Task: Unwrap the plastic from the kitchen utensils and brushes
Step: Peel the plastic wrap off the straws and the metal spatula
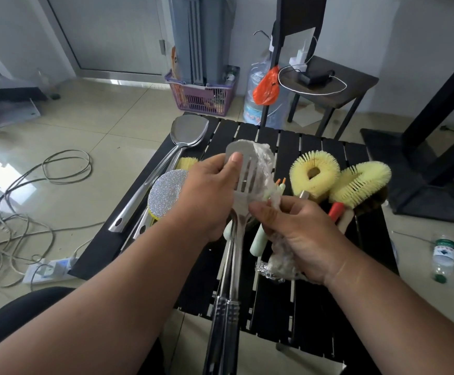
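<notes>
My left hand [207, 196] grips the head of a slotted steel spatula [244, 174], thumb on its upper face. Clear plastic wrap [263, 163] clings to the right side of the spatula head. My right hand [298, 234] pinches that wrap near the spatula's neck and holds a crumpled wad of plastic [282, 261] in its palm. The spatula's long handle [225, 320] runs down toward me, alongside a second steel handle. Two yellow loop brushes [315, 171] [361, 185] lie on the black slatted table [315, 307] to the right.
A plain steel turner [182, 136] and a glittery scrub pad [166, 190] lie at the table's left. Small pale-handled brushes [258, 239] lie under my hands. Cables and a power strip [47, 272] cover the floor at left; a water bottle [443, 255] stands at right.
</notes>
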